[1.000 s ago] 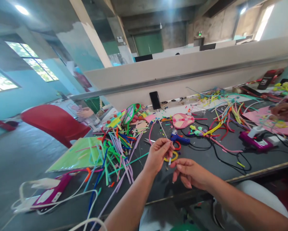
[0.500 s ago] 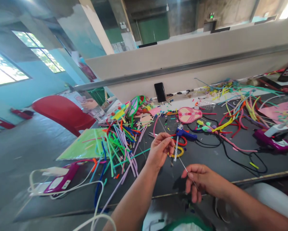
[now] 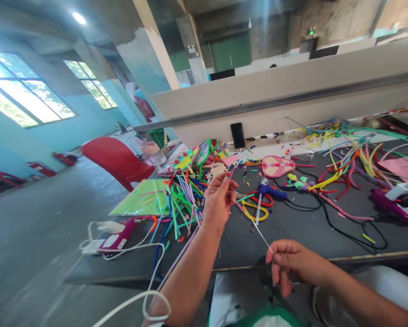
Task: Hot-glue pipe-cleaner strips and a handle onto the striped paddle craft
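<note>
A thin pale wire (image 3: 258, 230) runs taut on a slant between my two hands. The fingers of my left hand (image 3: 220, 200) pinch its upper end, over the middle of the table. Nearer the table's front edge, the thumb and fingers of my right hand (image 3: 291, 261) close on its lower end. Just beyond the left hand lie a blue hot glue gun (image 3: 275, 192) with a clear glue stick, and scissors with red (image 3: 266, 200) and yellow handles (image 3: 263, 217). A small pink and blue piece shows at the left fingertips; what it is I cannot tell.
Coloured pipe cleaners (image 3: 186, 200) lie heaped on the left, with more (image 3: 357, 159) on the right. A phone (image 3: 237, 135) leans on the back panel. Purple power strips (image 3: 118, 238) and looping cables lie at both sides. A pink oval craft piece (image 3: 278, 166) rests behind the glue gun.
My hands have moved farther apart, with the left hand now higher and a longer stretch of wire showing between them. The view has turned a little to the left.
</note>
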Available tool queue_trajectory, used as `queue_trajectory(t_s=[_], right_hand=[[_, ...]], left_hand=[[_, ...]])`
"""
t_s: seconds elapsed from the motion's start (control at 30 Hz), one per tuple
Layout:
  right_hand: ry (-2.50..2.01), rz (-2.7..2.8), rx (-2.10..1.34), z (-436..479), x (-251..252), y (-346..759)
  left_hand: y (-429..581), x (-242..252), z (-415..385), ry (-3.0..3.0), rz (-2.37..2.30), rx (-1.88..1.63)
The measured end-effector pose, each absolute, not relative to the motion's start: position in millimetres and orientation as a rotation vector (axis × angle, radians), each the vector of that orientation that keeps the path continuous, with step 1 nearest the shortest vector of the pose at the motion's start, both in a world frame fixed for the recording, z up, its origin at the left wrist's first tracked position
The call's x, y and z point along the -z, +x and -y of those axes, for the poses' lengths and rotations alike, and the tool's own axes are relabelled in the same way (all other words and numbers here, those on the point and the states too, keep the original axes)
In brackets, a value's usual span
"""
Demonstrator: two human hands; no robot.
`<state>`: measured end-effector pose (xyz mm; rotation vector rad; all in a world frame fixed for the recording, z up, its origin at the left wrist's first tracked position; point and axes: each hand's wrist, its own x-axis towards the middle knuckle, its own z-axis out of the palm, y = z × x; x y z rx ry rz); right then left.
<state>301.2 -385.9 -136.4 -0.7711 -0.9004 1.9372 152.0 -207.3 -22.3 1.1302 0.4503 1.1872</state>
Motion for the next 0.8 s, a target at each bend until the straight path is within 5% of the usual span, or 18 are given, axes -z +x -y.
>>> queue_trajectory(t_s=[0.8], right_hand=[[-0.74, 0.951, -1.895, 401, 134, 286]], left_hand=[[123, 5, 227, 1.421, -0.524, -1.291]])
